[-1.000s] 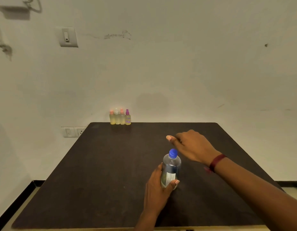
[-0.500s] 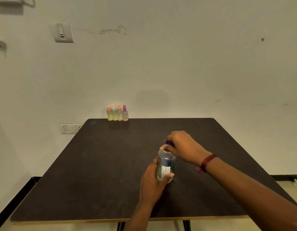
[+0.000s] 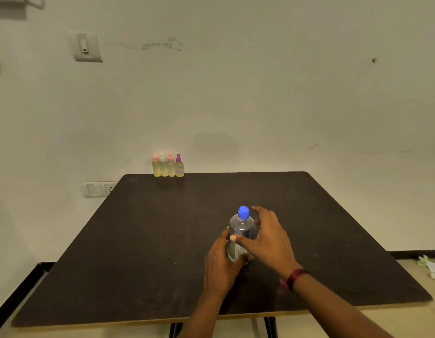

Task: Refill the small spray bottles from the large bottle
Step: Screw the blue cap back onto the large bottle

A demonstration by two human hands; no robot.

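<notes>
While left hand (image 3: 221, 264) clamped bottle (image 3: 241, 230) low on its body, steadying it upright mid-table (image 3: 138, 240), right hand (image 3: 270, 237) cupped beside blue cap (image 3: 243, 212), fingers spread, gripping nothing, likely set to unscrew. Sprayers (image 3: 168, 167) stood at far edge, well apart.

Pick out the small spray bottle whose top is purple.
The rightmost bottle of the four at the far edge of the table; the other three have pink or white tops.

No text is legible: the large bottle's label (image 3: 234, 252) and the purple-capped spray bottle's print (image 3: 179, 170) are too blurred.
</notes>
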